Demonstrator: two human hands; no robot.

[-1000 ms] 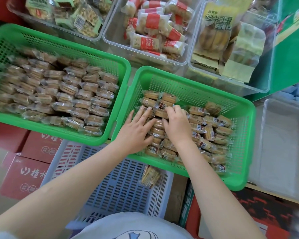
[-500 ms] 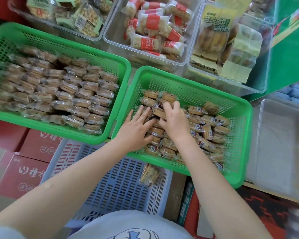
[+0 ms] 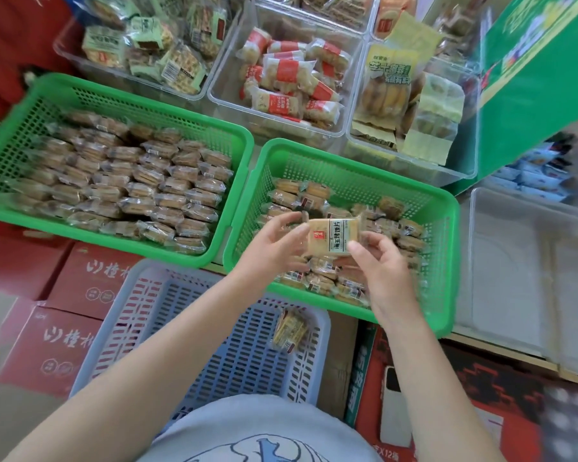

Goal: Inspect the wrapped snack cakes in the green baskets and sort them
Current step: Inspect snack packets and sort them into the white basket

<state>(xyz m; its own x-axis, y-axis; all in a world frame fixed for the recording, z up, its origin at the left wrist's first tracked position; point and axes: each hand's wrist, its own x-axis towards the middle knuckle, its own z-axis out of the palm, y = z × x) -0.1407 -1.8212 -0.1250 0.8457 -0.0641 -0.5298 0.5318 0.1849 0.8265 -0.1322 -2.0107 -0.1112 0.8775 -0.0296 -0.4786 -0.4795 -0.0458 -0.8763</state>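
Note:
Two green baskets hold wrapped snack cakes. The left green basket is packed with neat rows of them. The right green basket holds a loose pile. Above that pile, my left hand and my right hand hold one wrapped snack cake between them, label side up. My left fingers pinch its left end and my right thumb and fingers pinch its right lower edge.
A pale blue basket in front holds a single wrapped cake. Clear bins of other snacks stand behind. A clear bin sits at the right. Red cartons lie at the lower left, a phone at the lower right.
Both hands have lifted off the pile in the right green basket and now hold one cake up between them, label showing.

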